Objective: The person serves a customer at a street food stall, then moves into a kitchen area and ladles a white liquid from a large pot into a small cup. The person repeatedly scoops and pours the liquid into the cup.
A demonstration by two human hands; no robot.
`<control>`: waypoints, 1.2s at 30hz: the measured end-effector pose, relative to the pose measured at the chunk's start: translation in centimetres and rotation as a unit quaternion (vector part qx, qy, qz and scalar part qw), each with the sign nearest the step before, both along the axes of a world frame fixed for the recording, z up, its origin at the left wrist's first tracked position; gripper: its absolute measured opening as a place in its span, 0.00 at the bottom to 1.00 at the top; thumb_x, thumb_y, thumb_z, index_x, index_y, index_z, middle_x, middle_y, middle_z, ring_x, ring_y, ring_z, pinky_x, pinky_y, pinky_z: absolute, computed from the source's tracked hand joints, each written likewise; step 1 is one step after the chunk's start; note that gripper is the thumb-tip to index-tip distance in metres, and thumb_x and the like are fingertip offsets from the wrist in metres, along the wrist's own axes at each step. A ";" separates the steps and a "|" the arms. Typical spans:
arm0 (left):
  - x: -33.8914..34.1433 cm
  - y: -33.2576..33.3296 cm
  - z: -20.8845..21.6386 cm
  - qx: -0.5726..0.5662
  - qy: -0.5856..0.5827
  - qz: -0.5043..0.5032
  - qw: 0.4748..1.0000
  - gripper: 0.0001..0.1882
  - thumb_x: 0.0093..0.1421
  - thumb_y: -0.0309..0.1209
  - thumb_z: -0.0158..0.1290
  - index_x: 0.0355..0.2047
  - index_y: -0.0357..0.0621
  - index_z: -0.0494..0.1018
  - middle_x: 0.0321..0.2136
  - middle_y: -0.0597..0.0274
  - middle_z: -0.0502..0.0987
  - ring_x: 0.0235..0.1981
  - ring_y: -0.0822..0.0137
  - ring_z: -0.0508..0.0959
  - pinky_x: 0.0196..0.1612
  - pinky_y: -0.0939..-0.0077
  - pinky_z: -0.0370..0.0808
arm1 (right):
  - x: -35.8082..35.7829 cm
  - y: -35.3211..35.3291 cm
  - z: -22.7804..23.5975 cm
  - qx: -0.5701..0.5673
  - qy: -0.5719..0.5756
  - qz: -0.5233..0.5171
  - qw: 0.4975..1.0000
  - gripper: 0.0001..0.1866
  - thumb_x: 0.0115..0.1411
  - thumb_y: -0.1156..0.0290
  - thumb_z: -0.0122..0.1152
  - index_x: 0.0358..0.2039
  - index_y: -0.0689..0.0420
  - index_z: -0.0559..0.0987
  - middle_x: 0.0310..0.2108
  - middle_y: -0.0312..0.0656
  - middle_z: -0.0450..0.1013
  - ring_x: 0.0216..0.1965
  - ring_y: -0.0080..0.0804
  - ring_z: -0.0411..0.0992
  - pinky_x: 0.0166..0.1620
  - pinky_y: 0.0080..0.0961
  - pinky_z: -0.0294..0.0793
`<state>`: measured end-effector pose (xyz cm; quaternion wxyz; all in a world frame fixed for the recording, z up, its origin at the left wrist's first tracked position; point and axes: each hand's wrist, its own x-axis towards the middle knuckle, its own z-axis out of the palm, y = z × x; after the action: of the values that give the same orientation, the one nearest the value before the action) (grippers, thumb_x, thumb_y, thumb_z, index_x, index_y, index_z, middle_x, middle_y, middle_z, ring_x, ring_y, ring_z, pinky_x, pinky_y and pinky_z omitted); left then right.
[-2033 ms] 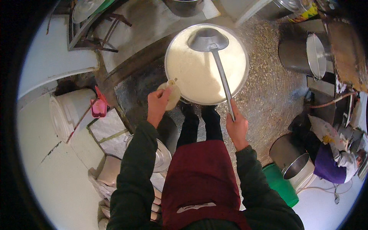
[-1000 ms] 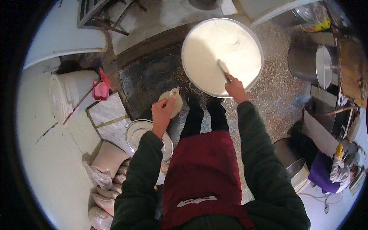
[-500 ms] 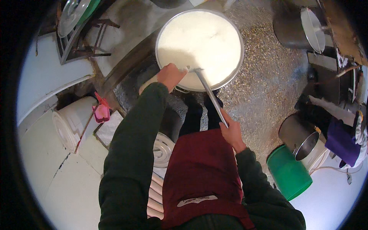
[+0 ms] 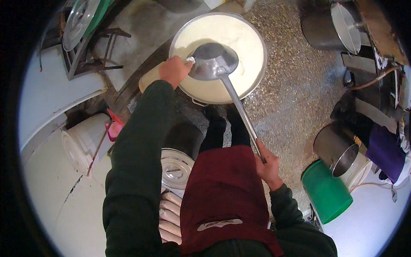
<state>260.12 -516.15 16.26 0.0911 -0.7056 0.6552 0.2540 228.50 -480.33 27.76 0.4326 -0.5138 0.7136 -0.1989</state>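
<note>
Ladle (image 4: 214, 64), gripped by right hand (image 4: 268, 165), adjoins container (image 4: 148, 78) pinched by left hand (image 4: 174, 72): apparent pouring; next move calls for steadiness.

Bare L hand (image 4: 173, 72) is out front, well fwd of the R, back of hand up, fingers curled in a closed grip. L arm in long dark green cloth sleeve (image 4: 139, 162) reaches up from lower edge, mostly extended, cuff near wrist. Bare R hand (image 4: 267, 165) sits low, close to R side of torso, fingers wrapped in a closed grip; R wrist (image 4: 275, 185) shows uncovered. R arm in matching dark green sleeve (image 4: 286, 210) is drawn in. Hands are well apart.
</note>
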 end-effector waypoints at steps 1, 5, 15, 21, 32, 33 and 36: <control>0.9 0.1 0.4 -0.007 0.019 0.018 1.000 0.31 0.62 0.59 0.61 0.40 0.40 0.86 0.39 0.44 0.87 0.45 0.41 0.86 0.49 0.50 0.81 | 0.0 -0.6 0.1 -0.008 0.000 -0.001 1.000 0.33 0.62 0.79 0.68 0.69 0.53 0.77 0.55 0.58 0.81 0.51 0.54 0.83 0.52 0.38 0.83; 4.1 2.2 2.4 -0.011 0.140 0.102 0.985 0.31 0.64 0.57 0.62 0.38 0.35 0.85 0.29 0.45 0.86 0.35 0.51 0.88 0.42 0.57 0.80 | 0.8 -4.7 -1.6 -0.066 0.021 0.010 0.998 0.33 0.63 0.80 0.65 0.70 0.56 0.75 0.57 0.58 0.80 0.52 0.48 0.84 0.50 0.35 0.83; 5.6 17.0 3.4 -0.034 0.354 0.289 0.889 0.24 0.67 0.41 0.64 0.24 0.30 0.74 0.16 0.62 0.63 0.24 0.78 0.62 0.26 0.67 0.64 | 3.2 -17.3 -9.1 -0.088 0.152 0.057 0.983 0.34 0.61 0.71 0.67 0.70 0.44 0.77 0.35 0.62 0.81 0.33 0.59 0.82 0.37 0.55 0.80; 3.4 22.6 5.5 -0.047 0.391 0.334 0.857 0.23 0.68 0.38 0.63 0.23 0.31 0.71 0.18 0.67 0.59 0.24 0.79 0.61 0.26 0.69 0.61 | 2.1 -27.7 -9.7 -0.033 0.164 0.172 0.971 0.32 0.61 0.68 0.64 0.68 0.47 0.77 0.48 0.61 0.82 0.48 0.63 0.82 0.53 0.50 0.82; 3.4 27.5 6.9 -0.097 0.378 0.382 0.838 0.23 0.67 0.37 0.64 0.23 0.30 0.72 0.17 0.62 0.58 0.23 0.78 0.60 0.24 0.68 0.60 | 5.7 -34.8 -12.3 0.155 0.115 0.172 0.966 0.35 0.59 0.72 0.57 0.70 0.51 0.77 0.29 0.50 0.83 0.19 0.34 0.80 0.25 0.34 0.80; 3.8 27.6 6.8 -0.102 0.372 0.377 0.842 0.24 0.67 0.37 0.64 0.23 0.30 0.72 0.16 0.62 0.59 0.23 0.78 0.60 0.24 0.68 0.60 | 5.8 -34.7 -13.0 0.157 0.120 0.178 0.964 0.35 0.59 0.72 0.57 0.70 0.51 0.76 0.29 0.49 0.83 0.19 0.35 0.80 0.24 0.35 0.80; 4.9 27.3 6.4 -0.090 0.345 0.370 0.858 0.24 0.67 0.38 0.65 0.23 0.30 0.72 0.16 0.62 0.60 0.23 0.78 0.60 0.24 0.67 0.61 | 6.4 -33.5 -15.8 0.178 0.129 0.153 0.963 0.36 0.59 0.73 0.56 0.71 0.49 0.75 0.30 0.49 0.83 0.20 0.35 0.80 0.25 0.34 0.80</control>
<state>264.97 -488.87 22.64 -0.3058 -0.7681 0.3555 0.4360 234.89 -513.84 11.97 0.4466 -0.5526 0.7004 0.0681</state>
